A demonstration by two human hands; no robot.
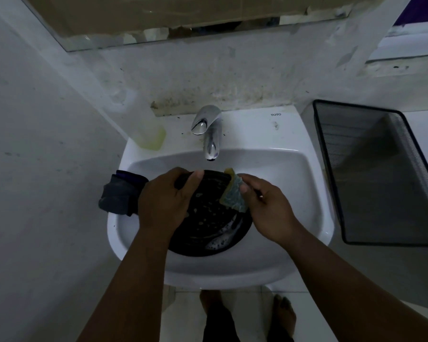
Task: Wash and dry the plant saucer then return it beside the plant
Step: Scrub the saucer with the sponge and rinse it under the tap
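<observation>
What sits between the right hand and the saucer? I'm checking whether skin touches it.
In the head view, a soapy sponge, pinched by the right hand, lies against the black saucer rim. The left hand grips the saucer directly.

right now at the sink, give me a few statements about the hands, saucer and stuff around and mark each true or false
1. The left hand grips the rim of the dark saucer over the sink. True.
2. The right hand holds a brush. False: it holds a sponge against the saucer's rim.
3. Suds lie in the saucer's lower part. True.
4. A thick stream of water runs from the tap. False: no stream shows.
5. The dark cloth lies on the sink's right edge. False: it lies on the left edge, beside the left hand.
</observation>
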